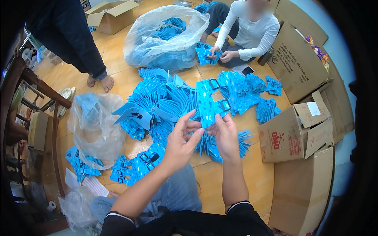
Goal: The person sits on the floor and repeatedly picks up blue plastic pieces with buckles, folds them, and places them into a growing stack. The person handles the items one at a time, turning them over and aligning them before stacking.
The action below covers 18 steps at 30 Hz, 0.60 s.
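In front of me is a blue printed card (207, 103) with two dark-framed cut-out windows. My right hand (225, 135) pinches its lower right corner between thumb and fingers. At the card's lower left edge is my left hand (184, 137), its thumb and fingers apart; whether the fingertips touch the card I cannot tell. Behind and under the card spreads a big heap of similar blue cards (157, 94), fanned in bundles. More fanned cards (240, 88) lie to the right, and loose ones (138, 163) rest by my left knee.
A large clear bag (165, 39) full of blue pieces stands at the back. Beside it a seated person (252, 31) holds a blue card. Another person's legs (75, 39) stand at left, near a crumpled clear bag (98, 126). Cardboard boxes (299, 188) line the right side.
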{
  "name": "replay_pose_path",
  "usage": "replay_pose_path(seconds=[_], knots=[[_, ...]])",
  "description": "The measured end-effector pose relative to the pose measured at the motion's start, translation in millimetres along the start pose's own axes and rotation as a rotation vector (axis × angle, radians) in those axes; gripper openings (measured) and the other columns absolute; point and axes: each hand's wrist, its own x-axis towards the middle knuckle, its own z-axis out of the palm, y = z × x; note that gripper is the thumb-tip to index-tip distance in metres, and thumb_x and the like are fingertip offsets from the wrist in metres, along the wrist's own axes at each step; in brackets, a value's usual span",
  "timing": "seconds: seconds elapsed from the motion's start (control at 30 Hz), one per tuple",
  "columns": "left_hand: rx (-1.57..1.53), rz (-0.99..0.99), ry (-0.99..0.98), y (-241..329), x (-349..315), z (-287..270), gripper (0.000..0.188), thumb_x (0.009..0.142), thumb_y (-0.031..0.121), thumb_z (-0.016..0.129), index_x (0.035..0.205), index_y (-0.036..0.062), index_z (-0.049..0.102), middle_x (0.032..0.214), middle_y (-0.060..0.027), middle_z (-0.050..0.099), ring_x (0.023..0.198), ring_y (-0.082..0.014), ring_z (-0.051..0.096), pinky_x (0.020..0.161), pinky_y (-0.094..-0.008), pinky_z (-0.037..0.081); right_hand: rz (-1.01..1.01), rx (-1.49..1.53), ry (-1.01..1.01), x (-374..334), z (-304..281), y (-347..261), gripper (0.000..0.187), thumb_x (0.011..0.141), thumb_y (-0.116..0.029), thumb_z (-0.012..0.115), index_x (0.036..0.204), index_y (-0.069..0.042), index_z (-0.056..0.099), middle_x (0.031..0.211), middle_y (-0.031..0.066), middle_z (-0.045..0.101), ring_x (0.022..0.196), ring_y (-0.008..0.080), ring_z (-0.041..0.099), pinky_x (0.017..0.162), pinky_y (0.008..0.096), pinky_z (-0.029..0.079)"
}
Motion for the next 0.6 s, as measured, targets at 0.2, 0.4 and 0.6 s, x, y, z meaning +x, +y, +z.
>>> replay_pose_path(seconds=[0.2,0.4,0.6], knots=[[-0.295,-0.087,-0.083,-6.0,22.1,6.3,0.035,0.088,0.004,0.065,0.12,-0.0036,0.052,0.098,-0.0099,0.064,0.089,-0.0132,0.062,0.08,-0.0268,0.051,0.107,0.258,-0.053,7.7,-4.6,-0.1,0.022,0.101,-0.027,0.046,0.108,-0.009,0.055,0.089,0.0004,0.065,0.074,0.0075,0.059,0.063,0.0229,0.047],[-0.258,-0.098,-0.089,-10.3,27.7,-2.4,0.031,0.086,0.001,0.066,0.114,-0.0026,0.054,0.097,-0.0105,0.065,0.086,-0.0168,0.064,0.08,-0.0293,0.052,0.108,0.276,-0.057,13.6,4.9,6.6,0.023,0.101,-0.028,0.044,0.109,-0.009,0.054,0.089,-0.0005,0.063,0.074,0.0077,0.058,0.062,0.0229,0.046],[-0.227,-0.138,-0.078,-11.2,27.3,-11.4,0.032,0.088,0.006,0.066,0.116,-0.0032,0.052,0.096,-0.008,0.064,0.086,-0.0113,0.062,0.077,-0.0253,0.051,-0.03,0.034,0.004,13.8,10.1,14.4,0.024,0.102,-0.028,0.043,0.11,-0.008,0.053,0.088,0.0002,0.062,0.069,0.0069,0.057,0.059,0.0222,0.045]])
